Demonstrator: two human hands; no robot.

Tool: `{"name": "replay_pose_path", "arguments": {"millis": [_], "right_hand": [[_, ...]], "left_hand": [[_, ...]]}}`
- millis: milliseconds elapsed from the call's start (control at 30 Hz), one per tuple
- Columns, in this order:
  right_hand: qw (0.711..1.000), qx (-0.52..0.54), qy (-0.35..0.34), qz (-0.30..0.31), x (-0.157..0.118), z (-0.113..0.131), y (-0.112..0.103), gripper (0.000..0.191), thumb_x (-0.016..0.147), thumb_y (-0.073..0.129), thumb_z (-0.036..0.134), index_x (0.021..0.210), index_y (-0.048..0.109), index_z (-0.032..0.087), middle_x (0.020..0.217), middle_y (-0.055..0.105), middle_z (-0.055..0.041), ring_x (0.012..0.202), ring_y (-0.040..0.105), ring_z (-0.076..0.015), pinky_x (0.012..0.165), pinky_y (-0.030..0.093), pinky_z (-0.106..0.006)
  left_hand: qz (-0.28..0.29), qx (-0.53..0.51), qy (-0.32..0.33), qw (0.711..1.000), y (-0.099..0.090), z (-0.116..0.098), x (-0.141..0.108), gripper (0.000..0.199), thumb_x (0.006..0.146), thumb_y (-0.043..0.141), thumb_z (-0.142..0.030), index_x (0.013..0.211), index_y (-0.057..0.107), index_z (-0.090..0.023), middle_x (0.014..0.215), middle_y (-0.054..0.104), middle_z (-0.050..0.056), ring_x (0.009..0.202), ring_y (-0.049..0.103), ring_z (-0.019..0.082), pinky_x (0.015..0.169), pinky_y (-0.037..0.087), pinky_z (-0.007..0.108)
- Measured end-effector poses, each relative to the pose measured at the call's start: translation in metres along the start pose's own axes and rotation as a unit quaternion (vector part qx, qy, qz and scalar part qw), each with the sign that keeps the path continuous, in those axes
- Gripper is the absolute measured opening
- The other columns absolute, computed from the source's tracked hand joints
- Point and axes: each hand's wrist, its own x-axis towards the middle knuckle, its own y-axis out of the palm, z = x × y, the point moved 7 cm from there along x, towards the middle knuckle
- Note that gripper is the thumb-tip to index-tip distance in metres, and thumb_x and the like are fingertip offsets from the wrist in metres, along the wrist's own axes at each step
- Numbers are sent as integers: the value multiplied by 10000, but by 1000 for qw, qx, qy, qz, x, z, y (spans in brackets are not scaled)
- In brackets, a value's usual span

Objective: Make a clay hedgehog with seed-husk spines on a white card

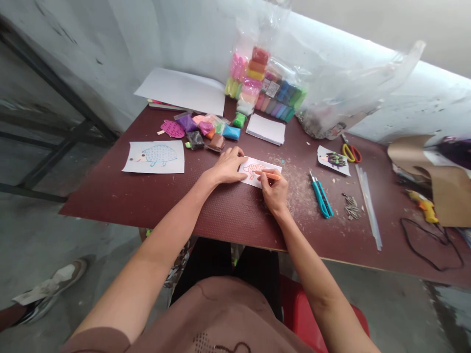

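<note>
On the dark red table lies a small white card (248, 179) with an orange hedgehog drawing (255, 168). My right hand (275, 189) grips an orange marker (270, 174), its tip touching the drawing or just above it. With fingers spread, my left hand (228, 165) rests at the card's left edge and presses on it. Left of that hand lies a larger sheet with a blue hedgehog drawing (159, 154). Packets of coloured clay, among them a brown one (216, 142), sit just beyond my left hand. A teal box cutter (321, 195) lies right of my right hand.
Farther right are a small hedgehog picture (333, 160), scissors (352, 153), clear sticks (368, 208), a pile of short bits (351, 207) and a yellow glue gun (425, 207) with its cord. Along the wall stand clay packs (281, 95) and paper sheets (184, 88). Another person's shoe (55, 284) shows lower left.
</note>
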Motion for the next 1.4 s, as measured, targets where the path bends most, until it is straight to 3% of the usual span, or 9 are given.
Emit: {"name": "replay_pose_path", "arguments": {"millis": [467, 700, 1033, 1400], "right_hand": [[1000, -5, 2, 5, -2, -3, 1, 276, 941, 604, 395, 816, 779, 223, 842, 747, -48, 712, 669, -174, 674, 523, -328], [999, 2, 7, -44, -1, -3, -5, 278, 933, 591, 364, 766, 757, 216, 877, 764, -57, 730, 678, -174, 694, 508, -329], [1000, 8, 1, -25, 0, -4, -3, 260, 937, 602, 373, 863, 800, 221, 872, 770, -54, 734, 688, -186, 738, 531, -354], [999, 21, 14, -24, -1, -6, -2, 234, 915, 623, 348, 802, 784, 220, 844, 763, -49, 686, 656, -171, 656, 490, -329]], "left_hand": [[3, 9, -2, 1000, 1, 0, 1, 501, 827, 630, -428, 1257, 712, -184, 1399, 537, 141, 1296, 498, 359, 1137, 410, 490], [2, 9, -1, 1000, 1, 1, 1, 502, 817, 644, -424, 1260, 705, -197, 1396, 539, 137, 1292, 505, 356, 1144, 409, 497], [1, 5, 0, 1000, 0, -1, 0, 479, 809, 643, -403, 1235, 712, -195, 1381, 541, 132, 1281, 500, 358, 1137, 412, 498], [2, 5, 0, 1000, 1, 0, 1, 504, 816, 633, -419, 1256, 704, -185, 1395, 533, 141, 1289, 497, 360, 1135, 412, 502]]}}
